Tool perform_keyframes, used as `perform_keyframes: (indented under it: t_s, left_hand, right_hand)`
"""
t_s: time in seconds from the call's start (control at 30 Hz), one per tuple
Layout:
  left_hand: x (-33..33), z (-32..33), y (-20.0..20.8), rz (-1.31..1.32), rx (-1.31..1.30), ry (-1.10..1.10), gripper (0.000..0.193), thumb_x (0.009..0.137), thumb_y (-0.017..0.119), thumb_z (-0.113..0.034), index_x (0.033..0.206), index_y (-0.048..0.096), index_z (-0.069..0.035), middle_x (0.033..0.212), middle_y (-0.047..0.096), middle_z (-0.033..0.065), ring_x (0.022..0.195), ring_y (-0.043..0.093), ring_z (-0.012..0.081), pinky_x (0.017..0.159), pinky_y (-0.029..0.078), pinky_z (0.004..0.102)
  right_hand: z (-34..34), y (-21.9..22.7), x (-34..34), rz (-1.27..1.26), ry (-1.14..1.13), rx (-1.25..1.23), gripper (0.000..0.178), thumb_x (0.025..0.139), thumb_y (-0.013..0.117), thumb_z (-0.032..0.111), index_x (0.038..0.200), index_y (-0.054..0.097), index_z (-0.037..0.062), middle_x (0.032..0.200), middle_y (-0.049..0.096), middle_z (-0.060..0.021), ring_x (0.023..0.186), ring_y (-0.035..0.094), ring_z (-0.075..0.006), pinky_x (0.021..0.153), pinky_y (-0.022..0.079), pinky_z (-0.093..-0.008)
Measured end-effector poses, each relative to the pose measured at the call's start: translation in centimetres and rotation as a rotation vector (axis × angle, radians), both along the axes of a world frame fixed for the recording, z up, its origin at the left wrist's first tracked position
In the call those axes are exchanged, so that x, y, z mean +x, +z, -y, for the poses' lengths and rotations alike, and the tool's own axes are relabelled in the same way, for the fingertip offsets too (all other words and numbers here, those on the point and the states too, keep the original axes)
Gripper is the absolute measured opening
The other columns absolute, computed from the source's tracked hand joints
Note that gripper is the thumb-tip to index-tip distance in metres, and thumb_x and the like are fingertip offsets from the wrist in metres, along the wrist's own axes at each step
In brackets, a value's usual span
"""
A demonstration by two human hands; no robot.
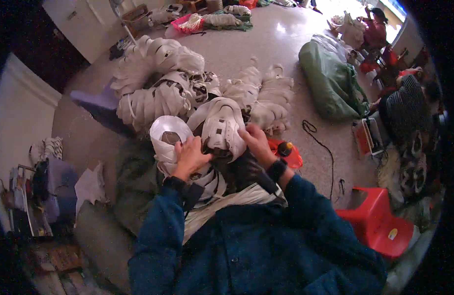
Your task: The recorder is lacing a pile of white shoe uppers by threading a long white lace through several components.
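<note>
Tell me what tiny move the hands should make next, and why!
Maybe the left hand should steady the white, curved, fabric-looking shoe upper, since that hand is at its lower left edge while the right hand touches the right edge.

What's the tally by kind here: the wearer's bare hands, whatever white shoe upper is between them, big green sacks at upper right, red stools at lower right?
Bare hands: 2 (left hand, right hand)
White shoe upper between them: 1
Big green sack: 1
Red stool: 1
Total: 5
</note>
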State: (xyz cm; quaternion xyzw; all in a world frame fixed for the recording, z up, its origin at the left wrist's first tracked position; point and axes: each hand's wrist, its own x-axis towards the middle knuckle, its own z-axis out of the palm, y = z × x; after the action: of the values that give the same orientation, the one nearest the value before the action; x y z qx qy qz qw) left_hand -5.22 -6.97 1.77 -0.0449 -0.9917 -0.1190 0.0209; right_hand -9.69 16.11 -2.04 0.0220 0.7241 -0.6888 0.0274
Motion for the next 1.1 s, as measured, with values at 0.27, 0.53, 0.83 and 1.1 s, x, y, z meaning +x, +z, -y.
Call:
perform_keyframes:
  t_s: [0.27, 0.53, 0.83, 1.1]
  left_hand:
    - [1.0, 2.8, -0.4, 0.268, 0.107, -0.151, 0.056, 0.073, 0.066, -0.028, 0.123, 0.051, -0.007, 0.114, 0.064, 0.017, 0.111, 0.058, 0.0323, 0.103, 0.029, 0.0507]
    - [3.1, -0.1, 1.0, -0.026, 0.142, -0.041, 0.026, 0.079, 0.062, -0.016, 0.103, 0.058, -0.005, 0.087, 0.069, 0.0137, 0.087, 0.065, 0.0316, 0.098, 0.036, 0.041]
    - [7.4, -3.6, 1.6, -0.09, 0.119, -0.124, 0.039, 0.077, 0.064, -0.014, 0.114, 0.055, -0.006, 0.076, 0.067, 0.0075, 0.087, 0.061, 0.0312, 0.1, 0.034, 0.0441]
    - [6.7, 5.3, 1.2, -0.08, 0.429, 0.059, 0.037, 0.08, 0.062, -0.011, 0.116, 0.062, -0.005, 0.102, 0.067, 0.0182, 0.094, 0.062, 0.0359, 0.09, 0.045, 0.0436]
  right_hand:
    - [4.2, 4.5, 2.6, -0.005, 0.587, -0.441, 0.045, 0.086, 0.071, 0.017, 0.125, 0.054, 0.0021, 0.115, 0.063, -0.0051, 0.103, 0.059, -0.014, 0.092, 0.048, -0.0313]
    - [-0.9, 1.5, 3.4, 0.326, 0.509, -0.569, 0.041, 0.089, 0.066, 0.018, 0.125, 0.055, 0.0008, 0.115, 0.064, -0.0065, 0.1, 0.063, -0.0164, 0.09, 0.051, -0.0341]
    - [-5.6, -1.2, 7.7, 0.536, 0.444, -0.66, 0.038, 0.092, 0.063, 0.018, 0.124, 0.055, -0.0002, 0.12, 0.063, -0.0086, 0.108, 0.061, -0.0201, 0.096, 0.048, -0.0375]
    - [-3.6, 7.3, 9.2, 0.143, 0.955, -0.402, 0.056, 0.092, 0.063, 0.023, 0.139, 0.042, 0.0008, 0.136, 0.051, -0.0094, 0.127, 0.044, -0.0199, 0.106, 0.037, -0.0337]
